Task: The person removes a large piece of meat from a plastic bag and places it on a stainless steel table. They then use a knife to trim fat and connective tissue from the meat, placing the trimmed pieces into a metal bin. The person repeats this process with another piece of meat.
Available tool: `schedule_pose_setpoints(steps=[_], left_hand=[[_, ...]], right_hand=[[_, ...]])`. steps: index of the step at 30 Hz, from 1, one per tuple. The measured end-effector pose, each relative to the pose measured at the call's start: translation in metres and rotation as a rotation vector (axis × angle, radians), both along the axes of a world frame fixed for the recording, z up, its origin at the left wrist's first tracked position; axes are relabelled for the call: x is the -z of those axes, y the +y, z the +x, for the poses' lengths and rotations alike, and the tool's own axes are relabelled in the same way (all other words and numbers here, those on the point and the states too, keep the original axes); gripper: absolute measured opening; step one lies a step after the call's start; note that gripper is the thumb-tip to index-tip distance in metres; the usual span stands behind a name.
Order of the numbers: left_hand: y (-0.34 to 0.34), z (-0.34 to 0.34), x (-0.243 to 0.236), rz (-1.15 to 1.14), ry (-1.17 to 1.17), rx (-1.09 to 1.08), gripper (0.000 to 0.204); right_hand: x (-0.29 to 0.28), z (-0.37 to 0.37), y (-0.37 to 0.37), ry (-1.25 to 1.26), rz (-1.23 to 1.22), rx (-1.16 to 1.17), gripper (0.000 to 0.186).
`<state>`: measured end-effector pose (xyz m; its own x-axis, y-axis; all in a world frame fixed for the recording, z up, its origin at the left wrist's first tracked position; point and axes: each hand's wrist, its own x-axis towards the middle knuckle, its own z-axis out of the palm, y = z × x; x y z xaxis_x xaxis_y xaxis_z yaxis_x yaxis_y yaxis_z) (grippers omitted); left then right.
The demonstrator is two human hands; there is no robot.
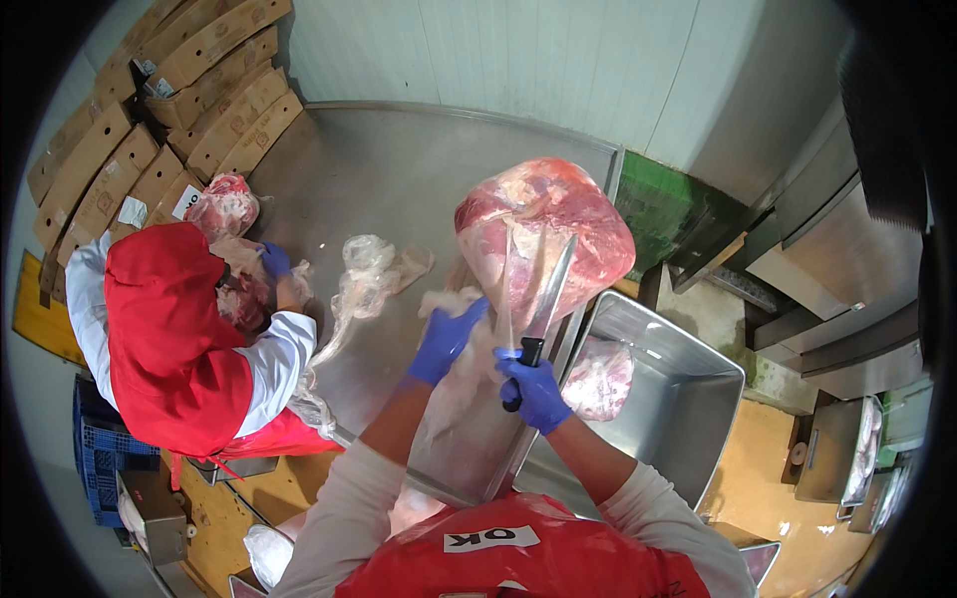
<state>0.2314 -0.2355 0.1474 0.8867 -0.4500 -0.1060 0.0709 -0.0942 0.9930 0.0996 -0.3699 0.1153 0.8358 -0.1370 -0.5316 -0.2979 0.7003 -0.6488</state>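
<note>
Nearest the camera, the person's right hand [535, 391], in a blue glove, is clenched around the black handle of a long knife [546, 295], whose blade rises up and away across the face of a large slab of raw meat [546, 231]. Just beside it, the left hand [446, 339], also blue-gloved, grips the loose clear plastic wrapping [451, 384] that hangs from the lower edge of the meat. The meat sits wrapped in this film at the right edge of the steel counter [399, 169], tilted up toward the wall.

To the right of the hands, lower than the counter, stands a deep steel tub [688, 399] with a smaller piece of meat [599, 377] lying inside it. Further left on the counter lies a crumpled heap of empty plastic film [371, 269]. Beyond that, a co-worker in a red hood and apron [169, 339] bends over another piece of meat [223, 206], one blue-gloved hand [274, 260] resting on it. Farthest off, at the back left corner, flattened brown cardboard boxes [199, 80] stand stacked against the white wall.
</note>
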Motion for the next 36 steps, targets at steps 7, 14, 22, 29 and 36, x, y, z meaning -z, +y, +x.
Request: schedule_pose_setpoints(steps=[7, 14, 22, 29, 36], left_hand=[[-0.047, 0.046, 0.028, 0.787, -0.439, 0.055, 0.05], [-0.069, 0.078, 0.014, 0.607, -0.57, -0.097, 0.03], [-0.036, -0.052, 0.043, 0.556, -0.599, 0.387, 0.024], [0.099, -0.112, 0.105, 0.776, -0.602, 0.272, 0.025], [0.133, -0.116, 0.114, 0.866, -0.564, 0.126, 0.028]], right_hand=[[-0.013, -0.015, -0.012, -0.086, -0.172, 0.061, 0.022], [0.04, 0.028, -0.219, -0.12, -1.078, 0.449, 0.04], [0.076, 0.023, -0.189, 0.039, -0.75, 0.379, 0.038], [0.054, -0.034, -0.122, -0.013, -0.492, 0.248, 0.019], [0.0, 0.041, -0.125, -0.207, -1.207, 0.336, 0.027]])
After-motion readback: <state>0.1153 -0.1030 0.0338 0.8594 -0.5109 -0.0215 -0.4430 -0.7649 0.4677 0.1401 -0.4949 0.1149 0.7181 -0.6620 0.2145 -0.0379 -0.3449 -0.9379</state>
